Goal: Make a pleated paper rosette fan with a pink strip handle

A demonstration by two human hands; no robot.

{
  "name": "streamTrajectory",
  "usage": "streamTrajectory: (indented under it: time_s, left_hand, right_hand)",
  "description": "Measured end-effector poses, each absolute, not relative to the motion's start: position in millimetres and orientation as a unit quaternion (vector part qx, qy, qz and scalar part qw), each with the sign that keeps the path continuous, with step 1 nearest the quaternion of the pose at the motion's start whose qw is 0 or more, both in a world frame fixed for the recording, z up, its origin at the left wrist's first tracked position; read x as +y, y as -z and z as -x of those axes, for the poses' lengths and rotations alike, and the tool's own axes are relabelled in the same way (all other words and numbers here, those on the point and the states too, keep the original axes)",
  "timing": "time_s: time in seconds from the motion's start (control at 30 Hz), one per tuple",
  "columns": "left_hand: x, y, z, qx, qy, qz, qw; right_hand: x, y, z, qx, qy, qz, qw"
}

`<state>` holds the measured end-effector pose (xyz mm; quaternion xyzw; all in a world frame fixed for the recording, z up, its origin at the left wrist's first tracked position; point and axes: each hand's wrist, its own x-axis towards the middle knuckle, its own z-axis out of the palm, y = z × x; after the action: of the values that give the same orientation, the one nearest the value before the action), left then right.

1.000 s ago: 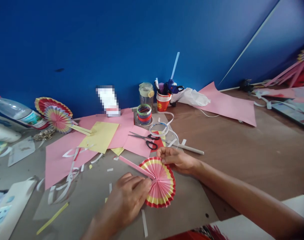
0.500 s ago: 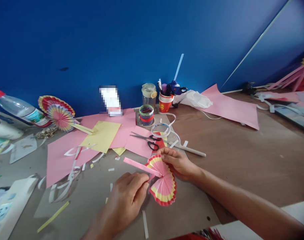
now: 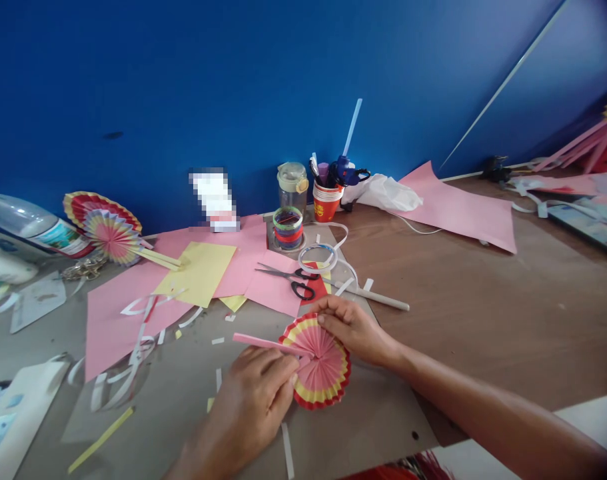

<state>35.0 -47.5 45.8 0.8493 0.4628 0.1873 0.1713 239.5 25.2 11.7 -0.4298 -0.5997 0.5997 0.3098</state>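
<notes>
A pleated paper fan [image 3: 326, 373] in pink, yellow and red is spread in an almost full circle between my hands. My left hand [image 3: 263, 390] is closed at the fan's left side, gripping its pink paper handle strips. One pink strip [image 3: 263, 343] sticks out leftward above that hand's knuckles. My right hand [image 3: 353, 330] pinches the fan's upper right rim between thumb and fingers. Just beyond the fan lie black-handled scissors [image 3: 300, 283] and a roll of tape [image 3: 317, 258].
Pink sheets [image 3: 133, 313] and a yellow sheet [image 3: 198, 272] cover the desk's left and middle. A finished fan [image 3: 110, 233] leans by a bottle [image 3: 38, 223]. At the back stand a jar [image 3: 292, 183] and a red cup of tools [image 3: 326, 205]. Paper scraps [image 3: 288, 450] are scattered nearby.
The fan has opened from two lobes with a gap on its left into a nearly full circle. The upper pink strip has tilted flatter and shifted left.
</notes>
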Motion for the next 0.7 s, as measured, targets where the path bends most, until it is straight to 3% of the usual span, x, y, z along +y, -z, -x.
streamTrajectory:
  time_s: [0.7]
  left_hand:
    - [-51.1,-38.9,-41.7,0.448,-0.147,-0.872,0.135]
  right_hand:
    - [25.5,-13.7,-236.6,-0.578,-0.617,0.437,0.307]
